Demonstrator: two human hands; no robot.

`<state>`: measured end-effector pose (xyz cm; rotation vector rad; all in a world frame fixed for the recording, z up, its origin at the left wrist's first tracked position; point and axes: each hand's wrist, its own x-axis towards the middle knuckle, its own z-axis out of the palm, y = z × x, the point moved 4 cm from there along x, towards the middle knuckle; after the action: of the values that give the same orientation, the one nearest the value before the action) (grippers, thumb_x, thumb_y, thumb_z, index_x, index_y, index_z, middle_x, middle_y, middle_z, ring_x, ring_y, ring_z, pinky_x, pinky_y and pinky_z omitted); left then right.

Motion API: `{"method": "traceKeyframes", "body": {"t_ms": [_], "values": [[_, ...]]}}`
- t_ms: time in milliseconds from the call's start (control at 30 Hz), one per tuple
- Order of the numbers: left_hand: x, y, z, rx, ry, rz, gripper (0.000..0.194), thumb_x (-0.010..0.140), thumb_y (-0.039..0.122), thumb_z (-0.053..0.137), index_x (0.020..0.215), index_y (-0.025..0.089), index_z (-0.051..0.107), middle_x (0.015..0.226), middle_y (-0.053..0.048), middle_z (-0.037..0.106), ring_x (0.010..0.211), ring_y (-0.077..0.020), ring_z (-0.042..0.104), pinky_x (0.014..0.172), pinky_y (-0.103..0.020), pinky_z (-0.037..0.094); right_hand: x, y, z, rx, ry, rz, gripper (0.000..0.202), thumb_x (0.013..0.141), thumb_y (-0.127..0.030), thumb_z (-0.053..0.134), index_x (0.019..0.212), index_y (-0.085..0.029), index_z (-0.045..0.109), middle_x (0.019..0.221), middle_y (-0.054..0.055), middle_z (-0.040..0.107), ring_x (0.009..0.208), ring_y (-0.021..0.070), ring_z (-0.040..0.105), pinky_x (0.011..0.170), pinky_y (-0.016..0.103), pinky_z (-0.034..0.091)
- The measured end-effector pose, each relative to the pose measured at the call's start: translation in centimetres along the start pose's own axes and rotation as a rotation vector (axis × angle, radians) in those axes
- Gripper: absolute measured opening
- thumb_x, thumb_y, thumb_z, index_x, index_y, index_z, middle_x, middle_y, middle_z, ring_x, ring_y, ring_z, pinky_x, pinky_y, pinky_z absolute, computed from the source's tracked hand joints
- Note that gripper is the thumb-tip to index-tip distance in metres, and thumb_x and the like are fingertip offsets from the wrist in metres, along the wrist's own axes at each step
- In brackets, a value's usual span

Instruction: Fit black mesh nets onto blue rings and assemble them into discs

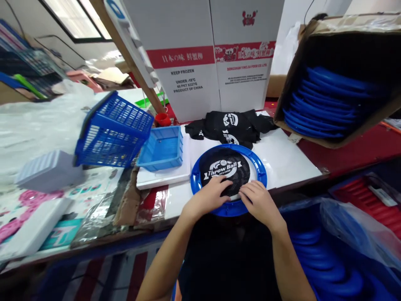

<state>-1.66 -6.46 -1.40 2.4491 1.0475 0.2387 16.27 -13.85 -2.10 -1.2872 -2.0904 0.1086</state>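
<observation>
A blue ring [196, 177] lies flat on the white surface [290, 154], close to the person. A black net cloth [224, 167] that says "Throw Ball" lies inside it. The left hand [213, 194] and the right hand [260, 202] are at the cloth's near side. Their fingers bend, but I cannot tell if they pinch it. More black cloths [216, 123] lie just behind the ring.
</observation>
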Motion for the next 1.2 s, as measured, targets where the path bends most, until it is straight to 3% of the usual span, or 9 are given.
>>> {"method": "traceKeyframes", "body": {"t_ms": [133,233,433,633,767,967,1067,1200], "values": [[0.5,1.3,0.3,0.046,0.022,-0.045,0.023,0.093,0.014,0.066,0.113,0.020,0.077,0.127,-0.012,0.073,0.122,-0.0301,0.068,0.109,-0.043,0.054,0.2,0.2,0.5,0.018,0.075,0.039,0.013,0.105,-0.017,0.059,0.103,-0.021,0.071,0.102,0.008,0.079,0.097,0.0261,0.072,0.095,0.048,0.056],[0.8,1.8,0.2,0.022,0.105,-0.087,0.022,0.099,0.013,0.055,0.102,0.022,0.076,0.109,-0.008,0.078,0.108,-0.0275,0.072,0.096,-0.039,0.058,0.3,0.2,0.9,0.029,0.101,0.032,0.014,0.104,-0.018,0.060,0.109,-0.022,0.072,0.112,0.009,0.079,0.105,0.0275,0.073,0.096,0.049,0.056],[-1.2,3.5,1.9,-0.175,0.410,0.002,0.023,0.105,0.015,0.048,0.111,0.021,0.070,0.109,-0.008,0.078,0.102,-0.0238,0.074,0.093,-0.037,0.059,-0.4,0.0,1.1,0.051,0.284,0.000,0.016,0.104,-0.025,0.063,0.115,-0.023,0.074,0.117,0.011,0.079,0.111,0.0291,0.072,0.096,0.050,0.059],[-2.8,4.9,3.8,-0.114,0.604,0.004,0.025,0.104,0.013,0.050,0.120,0.021,0.067,0.116,-0.010,0.077,0.107,-0.0267,0.074,0.094,-0.044,0.060,-1.1,-0.2,1.3,0.052,0.408,0.004,0.025,0.104,-0.014,0.055,0.112,-0.026,0.076,0.108,0.010,0.081,0.104,0.0276,0.075,0.093,0.050,0.060],[-2.7,5.2,4.7,-0.041,0.691,-0.050,0.028,0.097,0.012,0.061,0.123,0.022,0.066,0.118,-0.011,0.077,0.108,-0.0292,0.074,0.093,-0.046,0.061,-1.1,-0.3,1.4,0.080,0.418,0.041,0.023,0.104,-0.017,0.055,0.112,-0.024,0.076,0.107,0.011,0.081,0.104,0.0286,0.075,0.095,0.052,0.060],[-3.4,4.8,5.3,-0.122,0.899,-0.038,0.038,0.101,0.015,0.059,0.139,0.020,0.058,0.106,-0.008,0.079,0.098,-0.0231,0.077,0.090,-0.040,0.062,-1.3,-0.4,1.2,0.078,0.379,0.048,0.021,0.104,-0.020,0.059,0.110,-0.026,0.078,0.105,0.010,0.082,0.103,0.0284,0.076,0.095,0.053,0.061],[-4.2,4.9,4.8,-0.122,0.916,0.051,0.020,0.105,0.015,0.056,0.119,0.020,0.068,0.105,-0.009,0.079,0.099,-0.0216,0.076,0.091,-0.038,0.061,-1.5,-0.1,0.9,0.126,0.411,0.016,0.024,0.104,-0.016,0.059,0.111,-0.026,0.079,0.104,0.009,0.081,0.104,0.0270,0.076,0.096,0.051,0.062],[-4.6,4.8,4.5,-0.088,0.787,0.128,0.019,0.107,0.016,0.055,0.111,0.019,0.073,0.103,-0.009,0.078,0.098,-0.0217,0.073,0.088,-0.039,0.060,-2.0,0.6,0.4,0.200,0.402,-0.004,0.024,0.102,-0.015,0.060,0.106,-0.027,0.080,0.098,0.007,0.080,0.100,0.0251,0.076,0.102,0.053,0.061]]}}
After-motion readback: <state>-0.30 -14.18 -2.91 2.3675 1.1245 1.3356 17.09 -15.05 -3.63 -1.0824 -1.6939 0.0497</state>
